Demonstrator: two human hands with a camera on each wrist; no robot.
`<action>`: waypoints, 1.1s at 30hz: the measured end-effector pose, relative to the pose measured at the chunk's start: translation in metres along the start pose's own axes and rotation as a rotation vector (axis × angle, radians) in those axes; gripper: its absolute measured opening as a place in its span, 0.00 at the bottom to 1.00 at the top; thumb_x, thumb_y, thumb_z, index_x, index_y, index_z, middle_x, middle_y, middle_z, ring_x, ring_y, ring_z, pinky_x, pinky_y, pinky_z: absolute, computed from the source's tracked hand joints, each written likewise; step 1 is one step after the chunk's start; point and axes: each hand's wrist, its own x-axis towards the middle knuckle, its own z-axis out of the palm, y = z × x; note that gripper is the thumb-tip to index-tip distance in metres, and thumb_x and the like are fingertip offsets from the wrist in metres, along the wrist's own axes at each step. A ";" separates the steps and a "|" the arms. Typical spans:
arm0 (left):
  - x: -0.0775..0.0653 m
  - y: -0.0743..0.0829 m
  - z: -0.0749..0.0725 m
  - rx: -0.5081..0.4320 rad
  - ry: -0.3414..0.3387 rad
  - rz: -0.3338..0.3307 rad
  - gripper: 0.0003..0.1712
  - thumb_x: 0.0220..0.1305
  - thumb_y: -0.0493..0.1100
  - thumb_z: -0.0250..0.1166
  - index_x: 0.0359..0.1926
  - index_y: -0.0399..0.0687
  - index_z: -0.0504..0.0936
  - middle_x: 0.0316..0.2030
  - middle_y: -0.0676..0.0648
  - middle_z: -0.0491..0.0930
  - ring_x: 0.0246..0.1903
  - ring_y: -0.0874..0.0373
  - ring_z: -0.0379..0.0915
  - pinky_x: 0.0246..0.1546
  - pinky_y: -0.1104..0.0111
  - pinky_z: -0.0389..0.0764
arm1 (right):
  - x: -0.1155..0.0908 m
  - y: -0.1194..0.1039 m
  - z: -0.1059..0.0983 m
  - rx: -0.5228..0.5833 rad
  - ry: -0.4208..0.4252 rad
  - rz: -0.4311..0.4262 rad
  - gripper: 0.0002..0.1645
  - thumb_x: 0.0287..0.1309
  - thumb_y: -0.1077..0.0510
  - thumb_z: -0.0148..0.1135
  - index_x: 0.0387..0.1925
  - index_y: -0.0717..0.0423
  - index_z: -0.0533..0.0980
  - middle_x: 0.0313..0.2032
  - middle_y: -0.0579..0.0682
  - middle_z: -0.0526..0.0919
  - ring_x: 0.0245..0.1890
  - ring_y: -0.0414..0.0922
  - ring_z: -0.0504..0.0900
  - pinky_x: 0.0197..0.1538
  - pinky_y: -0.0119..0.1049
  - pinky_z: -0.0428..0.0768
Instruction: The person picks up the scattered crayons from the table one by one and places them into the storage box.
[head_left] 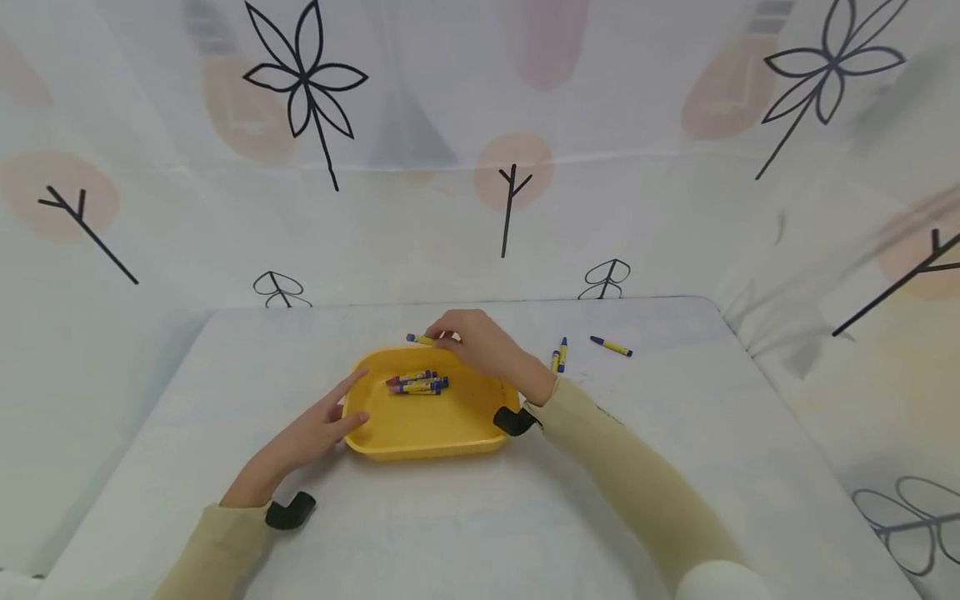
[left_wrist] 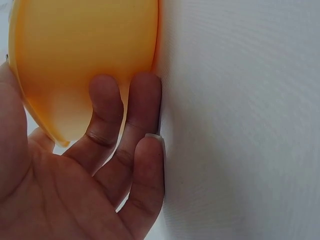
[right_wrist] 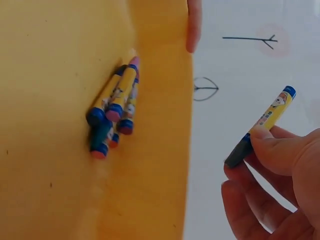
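A yellow tray (head_left: 427, 442) sits on the white table, its left side held by my left hand (head_left: 318, 429). The thumb reaches over the rim, and in the left wrist view several fingers (left_wrist: 145, 100) lie against the tray's outer wall. My right hand (head_left: 480, 342) pinches a dark-tipped crayon (right_wrist: 270, 115) in a yellow and blue wrapper between thumb and fingers. That crayon is just beyond the tray's far rim. Inside the tray lies a small pile of crayons (head_left: 416, 387), several together, with pink and dark green tips showing.
Right of the tray, two crayons (head_left: 563, 354) lie side by side on the table (head_left: 660, 467), close to the right forearm. Another crayon (head_left: 611, 346) lies farther right, dark tip to the left. A patterned cloth (head_left: 420, 233) hangs behind the table.
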 end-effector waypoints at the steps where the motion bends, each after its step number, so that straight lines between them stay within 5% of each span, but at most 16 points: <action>1: 0.000 0.000 0.000 0.000 0.002 0.000 0.44 0.68 0.65 0.59 0.78 0.75 0.47 0.48 0.40 0.75 0.39 0.50 0.72 0.40 0.58 0.72 | 0.003 0.000 0.003 0.004 -0.003 -0.003 0.12 0.68 0.61 0.62 0.49 0.55 0.84 0.44 0.47 0.85 0.42 0.40 0.81 0.47 0.31 0.77; 9: -0.003 -0.001 0.000 -0.003 0.009 0.013 0.43 0.69 0.65 0.59 0.78 0.76 0.47 0.57 0.36 0.72 0.45 0.47 0.72 0.45 0.53 0.74 | 0.015 0.008 0.023 0.031 -0.030 0.038 0.11 0.65 0.59 0.65 0.47 0.54 0.86 0.43 0.46 0.87 0.43 0.40 0.83 0.47 0.31 0.78; 19: -0.002 -0.001 0.002 0.001 0.009 0.034 0.42 0.70 0.64 0.57 0.78 0.75 0.46 0.65 0.31 0.67 0.54 0.39 0.72 0.51 0.45 0.74 | 0.016 0.009 0.031 -0.091 -0.246 0.062 0.10 0.63 0.55 0.68 0.45 0.48 0.88 0.43 0.42 0.87 0.42 0.37 0.81 0.46 0.31 0.77; 23: -0.002 0.000 0.002 -0.010 0.005 0.027 0.42 0.70 0.63 0.58 0.78 0.75 0.47 0.60 0.33 0.71 0.45 0.46 0.73 0.45 0.53 0.75 | 0.017 0.011 0.037 -0.191 -0.259 0.037 0.10 0.64 0.54 0.67 0.45 0.46 0.87 0.41 0.41 0.87 0.35 0.36 0.79 0.40 0.29 0.76; 33: -0.003 -0.001 0.001 -0.006 0.011 0.024 0.42 0.70 0.63 0.58 0.78 0.75 0.47 0.64 0.33 0.67 0.47 0.46 0.72 0.46 0.52 0.74 | 0.018 0.008 0.044 -0.298 -0.241 0.041 0.10 0.65 0.51 0.66 0.46 0.43 0.87 0.40 0.39 0.86 0.33 0.36 0.77 0.37 0.30 0.76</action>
